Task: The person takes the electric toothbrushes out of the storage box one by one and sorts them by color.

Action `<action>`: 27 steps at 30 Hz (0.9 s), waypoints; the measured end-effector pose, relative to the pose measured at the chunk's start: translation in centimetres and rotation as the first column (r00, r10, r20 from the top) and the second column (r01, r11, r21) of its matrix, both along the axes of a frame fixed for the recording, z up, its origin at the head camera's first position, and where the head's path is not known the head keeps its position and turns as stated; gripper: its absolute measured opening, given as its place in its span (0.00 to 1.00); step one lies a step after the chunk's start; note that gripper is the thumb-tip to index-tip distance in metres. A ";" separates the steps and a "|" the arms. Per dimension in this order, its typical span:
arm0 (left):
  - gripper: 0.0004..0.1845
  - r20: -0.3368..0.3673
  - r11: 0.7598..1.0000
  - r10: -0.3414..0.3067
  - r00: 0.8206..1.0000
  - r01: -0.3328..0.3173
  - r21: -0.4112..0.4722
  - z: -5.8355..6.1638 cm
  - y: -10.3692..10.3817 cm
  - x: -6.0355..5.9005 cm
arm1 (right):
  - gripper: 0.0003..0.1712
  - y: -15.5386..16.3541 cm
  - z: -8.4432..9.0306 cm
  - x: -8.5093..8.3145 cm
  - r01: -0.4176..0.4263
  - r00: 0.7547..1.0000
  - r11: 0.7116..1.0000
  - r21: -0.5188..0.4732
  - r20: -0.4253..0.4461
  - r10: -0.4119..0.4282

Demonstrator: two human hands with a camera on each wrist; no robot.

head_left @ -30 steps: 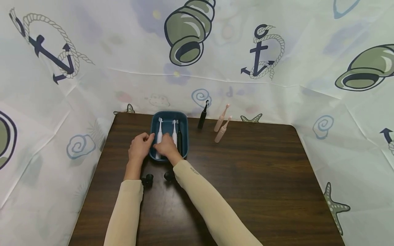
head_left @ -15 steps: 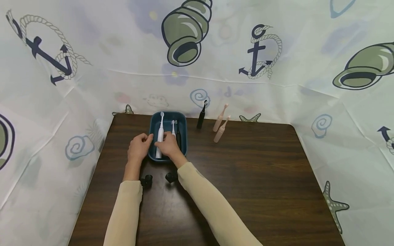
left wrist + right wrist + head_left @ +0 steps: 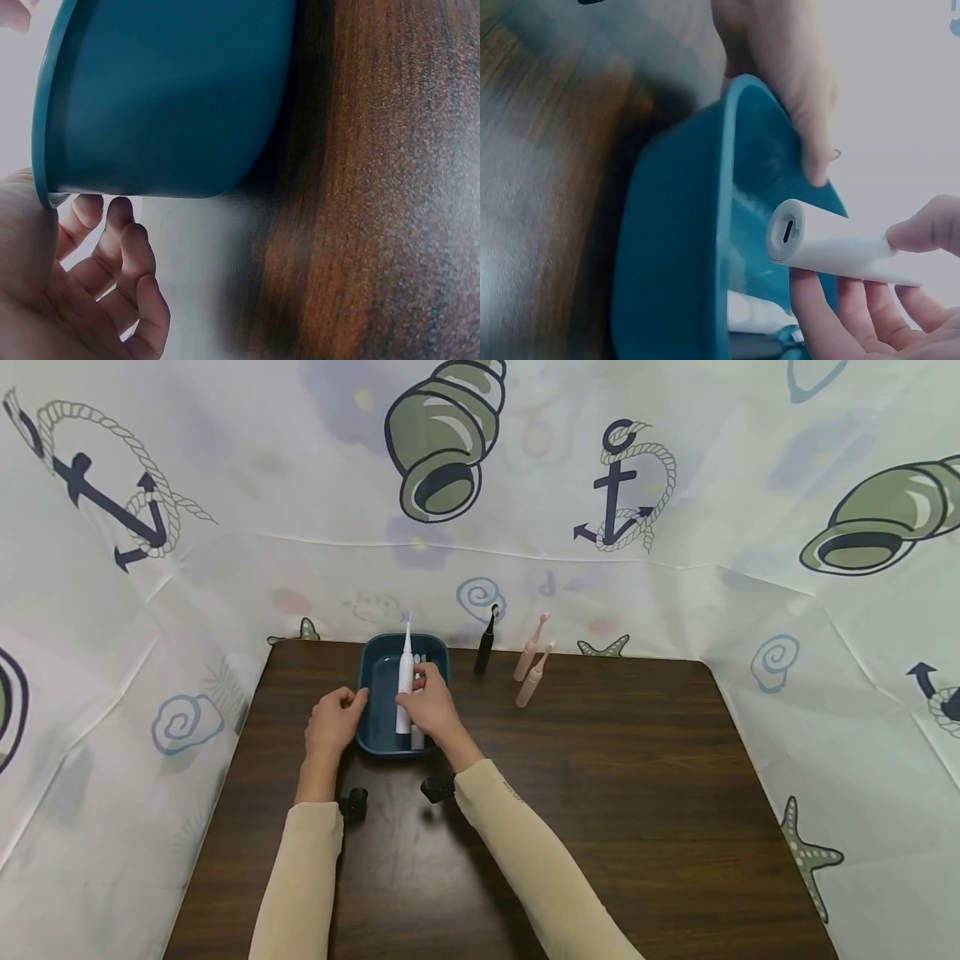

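My left hand (image 3: 333, 722) grips the left rim of a blue plastic bin (image 3: 380, 718), its thumb inside and its fingers outside the wall. Between thumb and fingers, my right hand (image 3: 437, 706) pinches the handle of a white electric toothbrush (image 3: 405, 673). That toothbrush is raised over the bin with its head up; a charging slot shows in its base in the right wrist view. Another white toothbrush (image 3: 756, 313) and a black toothbrush (image 3: 759, 345) lie inside the bin, partly hidden by the right hand in the head view.
To the right of the bin, a black toothbrush (image 3: 485, 652) and two pink toothbrushes, the rear pink toothbrush (image 3: 527, 658) and the front pink toothbrush (image 3: 530, 685), stand upright on the dark wooden table (image 3: 600, 760). A printed sheet (image 3: 555, 527) hangs behind and around the table.
My right hand has lifted the white toothbrush out of its place at the bin's left side and moved it up and rightward. My left hand stays at the rim.
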State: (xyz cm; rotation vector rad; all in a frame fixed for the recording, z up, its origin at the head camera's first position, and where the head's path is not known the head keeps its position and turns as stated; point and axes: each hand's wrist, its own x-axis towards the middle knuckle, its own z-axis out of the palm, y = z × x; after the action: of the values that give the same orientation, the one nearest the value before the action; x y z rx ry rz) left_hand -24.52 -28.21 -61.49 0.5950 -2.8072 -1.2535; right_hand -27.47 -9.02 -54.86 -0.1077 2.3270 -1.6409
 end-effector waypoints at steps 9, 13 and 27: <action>0.28 -0.001 1.000 -0.005 1.000 0.005 0.004 0.0 0.2 0.2 | 0.31 1.7 0.9 0.0 0.026 0.999 0.997 -0.068 -0.029 -0.028; 0.28 -0.012 1.000 -0.005 1.000 0.005 0.012 0.2 0.4 0.3 | 0.31 2.2 1.1 -0.2 0.040 0.998 0.996 -0.076 -0.035 -0.043; 0.29 -0.027 0.999 -0.007 1.000 0.008 0.039 0.2 0.3 0.3 | 0.33 5.2 1.0 0.1 0.093 0.994 0.989 -0.118 -0.051 -0.100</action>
State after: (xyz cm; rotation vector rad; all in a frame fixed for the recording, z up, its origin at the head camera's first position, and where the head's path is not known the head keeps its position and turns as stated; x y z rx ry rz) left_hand -24.24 -27.93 -61.30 0.5654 -2.7713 -1.3110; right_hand -27.35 -3.80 -53.85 -0.0670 2.3113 -1.8422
